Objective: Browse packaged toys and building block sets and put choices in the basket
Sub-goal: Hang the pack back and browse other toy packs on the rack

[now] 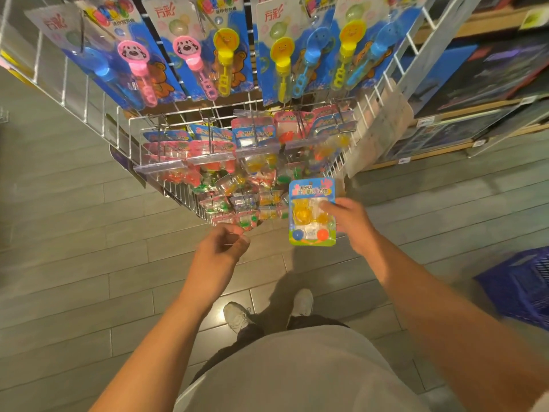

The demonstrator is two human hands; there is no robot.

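My right hand (350, 224) grips a small blister-packed toy (309, 214) by its right edge; the card is blue with a yellow piece and a blue and an orange ball. It hangs in front of the wire rack (190, 197), just below the hooks of similar packs (237, 185). My left hand (224, 243) hovers to the left of it with fingers loosely curled, holding nothing that I can see. A blue basket (523, 286) stands on the floor at the far right.
Bubble-wand cards (208, 55) hang in a row on the upper hooks. Wooden shelves with large dark boxes (487, 81) run along the right. Grey floor tiles lie around my two shoes (237, 316).
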